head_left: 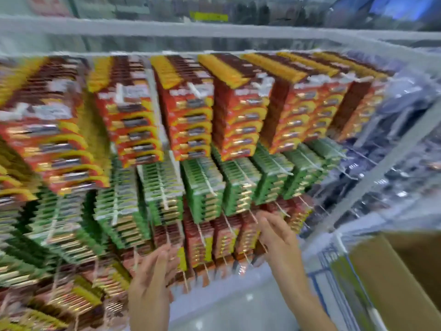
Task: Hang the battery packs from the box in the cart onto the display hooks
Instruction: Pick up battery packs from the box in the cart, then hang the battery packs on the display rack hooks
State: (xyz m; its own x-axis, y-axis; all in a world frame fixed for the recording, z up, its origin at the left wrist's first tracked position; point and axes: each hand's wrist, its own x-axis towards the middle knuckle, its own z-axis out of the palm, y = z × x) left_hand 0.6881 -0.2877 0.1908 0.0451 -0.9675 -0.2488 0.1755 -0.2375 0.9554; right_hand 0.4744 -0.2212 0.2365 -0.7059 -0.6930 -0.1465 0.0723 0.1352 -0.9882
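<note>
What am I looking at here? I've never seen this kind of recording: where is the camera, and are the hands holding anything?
No machine here: a person works with bare hands, and the one picture comes from a camera worn on the head, looking forward and down. Motion blurs it. Ahead is a shop display rack: red and yellow battery packs hang in the top row, green packs below, red packs lowest. The left hand and the right hand both reach to that lowest row, fingertips at the packs; the blur hides whether either grips one. At lower right stands an open cardboard box beside a blue wire cart.
</note>
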